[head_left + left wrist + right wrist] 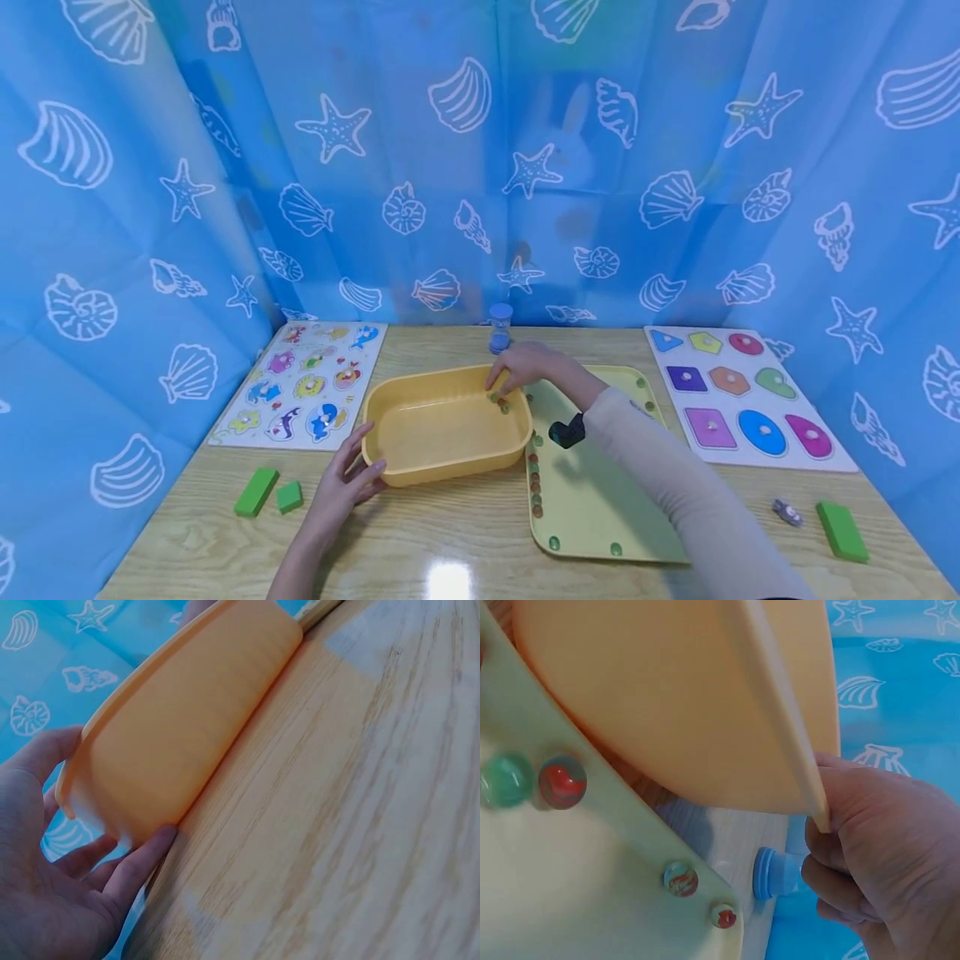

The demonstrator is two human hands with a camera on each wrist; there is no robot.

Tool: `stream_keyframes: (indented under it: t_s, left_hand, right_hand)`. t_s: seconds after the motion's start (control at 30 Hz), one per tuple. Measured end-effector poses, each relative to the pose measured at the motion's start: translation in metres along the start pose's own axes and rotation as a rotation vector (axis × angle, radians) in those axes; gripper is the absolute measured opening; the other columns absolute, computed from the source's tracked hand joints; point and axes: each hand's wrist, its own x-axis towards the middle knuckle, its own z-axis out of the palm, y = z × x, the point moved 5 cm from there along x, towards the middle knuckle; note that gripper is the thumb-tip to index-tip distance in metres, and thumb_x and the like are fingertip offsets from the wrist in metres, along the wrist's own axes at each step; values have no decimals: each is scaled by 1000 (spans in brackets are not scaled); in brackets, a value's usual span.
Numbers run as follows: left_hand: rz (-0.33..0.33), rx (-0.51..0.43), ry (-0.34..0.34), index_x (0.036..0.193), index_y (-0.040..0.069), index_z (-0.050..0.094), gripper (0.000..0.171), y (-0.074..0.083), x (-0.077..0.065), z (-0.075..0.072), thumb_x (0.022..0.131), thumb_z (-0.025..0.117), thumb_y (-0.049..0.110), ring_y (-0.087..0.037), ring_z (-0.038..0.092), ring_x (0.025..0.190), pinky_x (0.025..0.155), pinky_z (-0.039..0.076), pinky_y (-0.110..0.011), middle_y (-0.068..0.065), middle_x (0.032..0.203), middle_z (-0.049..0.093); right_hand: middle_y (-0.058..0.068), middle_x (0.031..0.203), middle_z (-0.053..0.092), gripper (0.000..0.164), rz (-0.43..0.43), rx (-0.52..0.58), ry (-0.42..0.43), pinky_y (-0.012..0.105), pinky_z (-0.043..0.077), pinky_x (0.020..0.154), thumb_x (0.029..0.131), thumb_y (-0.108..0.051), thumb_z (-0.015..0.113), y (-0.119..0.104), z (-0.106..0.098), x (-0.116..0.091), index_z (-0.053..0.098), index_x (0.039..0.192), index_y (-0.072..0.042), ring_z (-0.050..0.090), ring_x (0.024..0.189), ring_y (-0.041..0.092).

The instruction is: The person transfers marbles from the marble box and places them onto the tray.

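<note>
A deep orange-yellow basin (431, 429) stands at the middle of the table. My left hand (343, 482) holds its left front corner; in the left wrist view, the thumb sits at the rim and the fingertips (166, 838) press low on the wall. At the far right corner my right hand (527, 364) grips the rim, and in the right wrist view its other fingers (829, 877) curl beneath. A few small marbles (504, 407) show inside the basin near that hand. Beside the basin lies a pale yellow tray (600, 508), with several glass marbles (535, 482) along its edges.
A blue hourglass (500, 327) stands behind the basin. Peg puzzle boards lie left (352, 417) and right (720, 417). Green blocks (257, 492) are at the left front, another green block (842, 531) and a small grey figure (787, 512) at the right. A blue curtain (420, 150) encloses the table.
</note>
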Motion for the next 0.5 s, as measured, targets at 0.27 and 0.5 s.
stream_keyframes:
  t_s: [0.27, 0.5]
  left_hand:
    - [-4, -9, -2, 134, 32, 35, 64, -1, 0, 0, 80, 66, 20, -37, 33, 126, 82, 53, -35, -15, 146, 19]
    - [-6, -9, 2, 134, 32, 35, 65, -1, 1, -2, 79, 67, 22, -36, 34, 126, 82, 53, -35, -13, 145, 21]
  right_hand:
    - [-17, 97, 64, 13, 21, -17, -59, 24, 48, 74, 80, -33, 66, 0, 11, 11, 70, 93, -33, 54, 82, 7]
    - [-16, 87, 64, 8, 32, -40, -36, 26, 48, 74, 78, -31, 68, -7, 6, 13, 71, 85, -30, 53, 78, 9]
